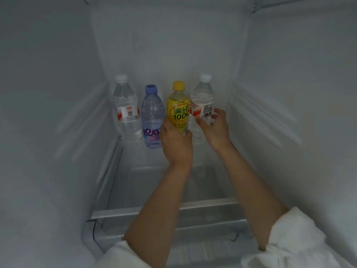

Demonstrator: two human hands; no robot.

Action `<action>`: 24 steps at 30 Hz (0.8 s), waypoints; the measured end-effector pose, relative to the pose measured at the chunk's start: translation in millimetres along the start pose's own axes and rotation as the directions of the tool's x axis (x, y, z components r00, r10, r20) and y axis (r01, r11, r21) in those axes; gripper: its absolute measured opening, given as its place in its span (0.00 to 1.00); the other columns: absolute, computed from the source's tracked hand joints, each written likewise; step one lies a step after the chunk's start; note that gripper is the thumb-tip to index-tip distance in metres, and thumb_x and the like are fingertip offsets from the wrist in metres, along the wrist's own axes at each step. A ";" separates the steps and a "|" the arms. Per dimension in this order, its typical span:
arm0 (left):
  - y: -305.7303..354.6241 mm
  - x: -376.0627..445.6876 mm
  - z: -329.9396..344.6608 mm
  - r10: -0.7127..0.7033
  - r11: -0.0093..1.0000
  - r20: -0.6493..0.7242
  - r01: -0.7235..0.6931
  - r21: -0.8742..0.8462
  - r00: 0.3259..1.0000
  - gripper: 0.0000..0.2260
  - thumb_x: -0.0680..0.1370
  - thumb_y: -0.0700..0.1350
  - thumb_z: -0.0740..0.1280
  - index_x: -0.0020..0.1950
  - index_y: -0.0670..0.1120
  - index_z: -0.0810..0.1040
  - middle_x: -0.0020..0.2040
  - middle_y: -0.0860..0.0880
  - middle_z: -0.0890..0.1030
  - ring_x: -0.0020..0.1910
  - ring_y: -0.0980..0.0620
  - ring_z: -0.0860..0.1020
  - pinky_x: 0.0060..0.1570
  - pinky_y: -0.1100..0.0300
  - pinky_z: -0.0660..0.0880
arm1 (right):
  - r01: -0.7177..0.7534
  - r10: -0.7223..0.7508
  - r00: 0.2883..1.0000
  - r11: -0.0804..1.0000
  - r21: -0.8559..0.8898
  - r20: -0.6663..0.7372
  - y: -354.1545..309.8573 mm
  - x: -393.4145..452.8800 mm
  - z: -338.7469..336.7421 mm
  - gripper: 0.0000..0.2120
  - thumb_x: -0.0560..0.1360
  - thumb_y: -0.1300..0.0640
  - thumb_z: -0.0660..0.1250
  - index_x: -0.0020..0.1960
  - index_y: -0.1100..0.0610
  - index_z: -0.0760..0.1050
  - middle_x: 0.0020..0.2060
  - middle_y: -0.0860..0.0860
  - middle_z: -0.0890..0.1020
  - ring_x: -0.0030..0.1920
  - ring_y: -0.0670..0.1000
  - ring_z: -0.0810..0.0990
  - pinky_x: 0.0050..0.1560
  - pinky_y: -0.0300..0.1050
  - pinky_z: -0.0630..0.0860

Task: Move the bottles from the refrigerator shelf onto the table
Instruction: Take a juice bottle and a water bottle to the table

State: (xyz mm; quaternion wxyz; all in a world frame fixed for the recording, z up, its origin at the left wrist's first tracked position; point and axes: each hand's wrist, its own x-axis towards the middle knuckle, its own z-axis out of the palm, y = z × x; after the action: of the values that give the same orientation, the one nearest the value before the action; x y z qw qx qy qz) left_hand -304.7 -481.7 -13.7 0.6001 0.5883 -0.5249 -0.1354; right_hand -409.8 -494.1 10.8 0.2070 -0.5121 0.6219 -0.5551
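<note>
The scene is viewed from a single head-worn wide-angle camera, aimed forward and slightly downward into the refrigerator (58,74) from close at its opening, with both forearms seen reaching toward the glass shelf (146,209).

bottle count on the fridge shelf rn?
4, in a row at the back: clear bottle far left, blue-capped bottle, yellow bottle gripped by the left hand, clear bottle at the right hand. None seem hidden.
</note>
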 end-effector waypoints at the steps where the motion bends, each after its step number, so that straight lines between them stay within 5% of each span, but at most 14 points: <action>1: -1.4 0.5 2.6 -0.001 1.000 0.010 0.001 0.009 1.000 0.32 0.68 0.40 0.76 0.70 0.40 0.68 0.62 0.41 0.76 0.62 0.43 0.74 0.59 0.51 0.74 | 0.006 -0.006 1.000 1.000 0.002 0.014 -0.4 3.4 0.4 0.35 0.72 0.49 0.73 0.71 0.61 0.61 0.64 0.56 0.74 0.62 0.53 0.75 0.61 0.43 0.71; 8: -4.3 7.0 15.5 0.012 0.997 0.030 -0.014 0.074 0.999 0.27 0.71 0.39 0.73 0.67 0.37 0.67 0.63 0.37 0.75 0.63 0.39 0.72 0.60 0.52 0.71 | -0.035 0.020 0.991 0.993 0.112 0.131 9.1 20.1 1.0 0.31 0.68 0.50 0.76 0.66 0.58 0.68 0.60 0.51 0.78 0.58 0.47 0.78 0.61 0.49 0.76; 12: -2.9 11.0 17.4 0.023 0.998 0.080 -0.027 0.054 0.997 0.26 0.72 0.38 0.72 0.67 0.34 0.66 0.64 0.36 0.72 0.64 0.40 0.71 0.59 0.57 0.68 | -0.030 0.015 0.994 0.990 0.139 0.109 11.3 17.1 -0.3 0.27 0.69 0.51 0.76 0.63 0.58 0.70 0.56 0.49 0.78 0.55 0.46 0.77 0.55 0.43 0.75; 16: -5.2 19.1 17.1 0.017 1.000 0.094 -0.016 -0.014 0.995 0.27 0.70 0.39 0.75 0.64 0.36 0.68 0.59 0.37 0.77 0.58 0.41 0.77 0.55 0.52 0.75 | 0.001 -0.012 0.998 0.987 0.159 0.067 15.3 10.6 -0.5 0.26 0.70 0.52 0.75 0.63 0.58 0.70 0.55 0.49 0.78 0.55 0.46 0.77 0.55 0.43 0.75; 24: 3.5 9.9 -0.7 -0.064 0.985 0.152 0.086 -0.147 0.986 0.22 0.64 0.41 0.79 0.51 0.47 0.70 0.47 0.50 0.80 0.44 0.53 0.78 0.38 0.69 0.70 | 0.047 -0.033 0.995 0.989 0.142 -0.099 22.8 -15.5 -12.4 0.20 0.70 0.54 0.75 0.58 0.55 0.71 0.46 0.37 0.76 0.45 0.32 0.75 0.42 0.23 0.69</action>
State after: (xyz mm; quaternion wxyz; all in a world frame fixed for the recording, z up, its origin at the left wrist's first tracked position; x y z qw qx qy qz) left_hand -301.6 -488.1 -6.0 0.5977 0.5483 -0.5331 -0.2408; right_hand -423.3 -477.9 -10.9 0.2019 -0.4810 0.5790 -0.6266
